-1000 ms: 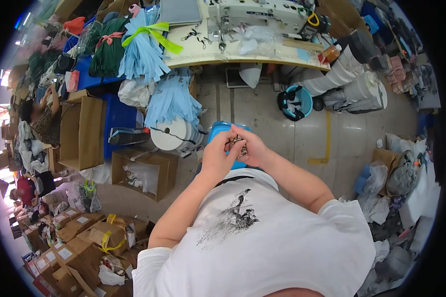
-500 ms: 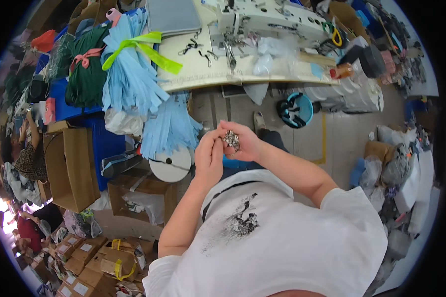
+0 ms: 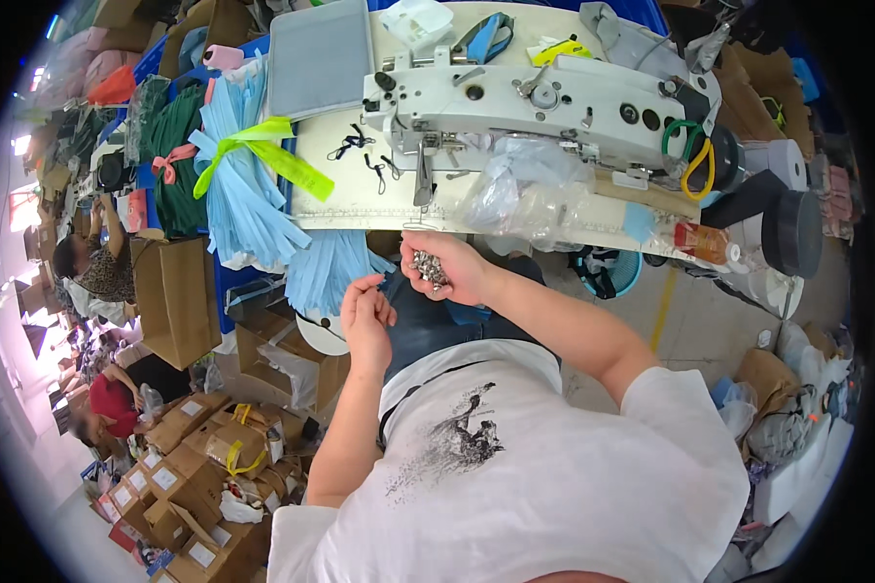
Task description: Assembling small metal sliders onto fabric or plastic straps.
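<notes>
Cupped in my right hand (image 3: 465,267) is a heap of small silvery metal pieces (image 3: 426,272), too fine to tell their kind. That hand is closed round them, close to the front edge of the sewing table (image 3: 345,209). My left hand (image 3: 366,325) is a little to the left and nearer my body, apart from the right. Its fingers are curled in, and whatever they may hold is hidden. Just beyond my right hand is the white sewing machine (image 3: 515,102), with a metal guide plate (image 3: 424,180) pointing toward me.
Light-blue strips (image 3: 233,185) tied with a neon-yellow band hang at the left. Black cord loops (image 3: 352,142) and a clear plastic bag (image 3: 530,185) lie on the table. Yellow-and-green-handled scissors (image 3: 695,165) rest on the right. Cardboard boxes (image 3: 180,291) stand at the left.
My hands have separated: the left drew back toward my body, while the right stayed round the metal pieces. The view has shifted closer to the table and shows more of the machine.
</notes>
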`<act>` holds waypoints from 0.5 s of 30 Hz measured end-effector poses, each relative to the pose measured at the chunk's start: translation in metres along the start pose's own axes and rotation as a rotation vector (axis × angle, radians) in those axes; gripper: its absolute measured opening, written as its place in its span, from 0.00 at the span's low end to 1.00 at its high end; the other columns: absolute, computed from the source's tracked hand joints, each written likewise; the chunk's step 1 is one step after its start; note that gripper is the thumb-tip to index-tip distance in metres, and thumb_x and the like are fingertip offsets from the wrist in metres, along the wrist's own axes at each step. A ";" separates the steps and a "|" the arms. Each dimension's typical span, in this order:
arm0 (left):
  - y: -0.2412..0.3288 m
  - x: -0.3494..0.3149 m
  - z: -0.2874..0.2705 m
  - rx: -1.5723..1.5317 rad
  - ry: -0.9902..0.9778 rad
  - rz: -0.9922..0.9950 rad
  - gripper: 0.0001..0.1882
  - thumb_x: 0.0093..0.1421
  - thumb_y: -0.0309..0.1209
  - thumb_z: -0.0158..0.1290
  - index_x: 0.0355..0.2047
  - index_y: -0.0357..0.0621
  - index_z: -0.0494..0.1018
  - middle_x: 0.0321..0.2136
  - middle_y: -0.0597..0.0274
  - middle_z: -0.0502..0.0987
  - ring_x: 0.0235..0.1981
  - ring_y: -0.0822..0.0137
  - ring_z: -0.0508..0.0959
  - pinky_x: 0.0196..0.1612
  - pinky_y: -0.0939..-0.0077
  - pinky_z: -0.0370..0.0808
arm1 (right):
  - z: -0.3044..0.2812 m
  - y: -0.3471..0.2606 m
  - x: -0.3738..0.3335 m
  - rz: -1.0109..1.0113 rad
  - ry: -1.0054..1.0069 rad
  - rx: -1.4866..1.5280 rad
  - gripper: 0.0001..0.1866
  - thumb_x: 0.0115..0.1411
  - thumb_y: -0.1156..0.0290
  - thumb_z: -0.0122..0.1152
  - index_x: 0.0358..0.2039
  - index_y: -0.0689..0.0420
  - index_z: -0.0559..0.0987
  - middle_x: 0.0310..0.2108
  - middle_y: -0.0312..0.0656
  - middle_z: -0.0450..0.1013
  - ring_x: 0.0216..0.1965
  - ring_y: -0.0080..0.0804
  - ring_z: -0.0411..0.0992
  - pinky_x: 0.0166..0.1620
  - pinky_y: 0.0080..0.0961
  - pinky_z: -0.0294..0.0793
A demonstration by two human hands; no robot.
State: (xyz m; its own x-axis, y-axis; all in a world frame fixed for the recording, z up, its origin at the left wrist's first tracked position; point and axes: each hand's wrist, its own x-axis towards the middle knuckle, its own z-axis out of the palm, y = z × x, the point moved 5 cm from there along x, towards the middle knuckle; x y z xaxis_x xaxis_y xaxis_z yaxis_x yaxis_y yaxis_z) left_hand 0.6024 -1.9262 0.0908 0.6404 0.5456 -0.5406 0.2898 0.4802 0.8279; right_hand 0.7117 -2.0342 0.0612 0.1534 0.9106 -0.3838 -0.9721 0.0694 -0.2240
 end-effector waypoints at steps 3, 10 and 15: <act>-0.003 0.010 0.013 -0.001 0.048 -0.024 0.09 0.65 0.27 0.42 0.41 0.39 0.70 0.20 0.72 0.60 0.20 0.78 0.59 0.25 0.81 0.61 | -0.021 -0.014 0.004 -0.004 0.035 0.052 0.17 0.66 0.52 0.47 0.28 0.50 0.71 0.22 0.34 0.67 0.17 0.19 0.64 0.12 0.13 0.51; -0.006 0.102 -0.001 -0.012 0.203 0.441 0.13 0.68 0.30 0.42 0.49 0.36 0.67 0.30 0.65 0.70 0.32 0.75 0.69 0.40 0.81 0.67 | -0.041 -0.026 0.099 -0.109 0.201 -0.031 0.16 0.66 0.52 0.49 0.28 0.49 0.70 0.21 0.32 0.68 0.17 0.18 0.65 0.12 0.14 0.52; 0.004 0.215 -0.026 0.023 0.232 0.634 0.15 0.69 0.31 0.40 0.50 0.36 0.66 0.41 0.58 0.73 0.38 0.72 0.69 0.45 0.78 0.67 | -0.039 -0.032 0.210 -0.298 0.275 -0.156 0.16 0.66 0.55 0.50 0.27 0.52 0.70 0.21 0.31 0.67 0.18 0.17 0.65 0.16 0.14 0.57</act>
State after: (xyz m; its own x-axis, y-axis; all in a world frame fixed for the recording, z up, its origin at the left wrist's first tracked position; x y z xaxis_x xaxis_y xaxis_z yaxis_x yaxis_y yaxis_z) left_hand 0.7226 -1.7889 -0.0266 0.5225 0.8519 0.0345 -0.0749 0.0056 0.9972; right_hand 0.7821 -1.8613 -0.0471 0.4855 0.7161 -0.5015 -0.8428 0.2310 -0.4861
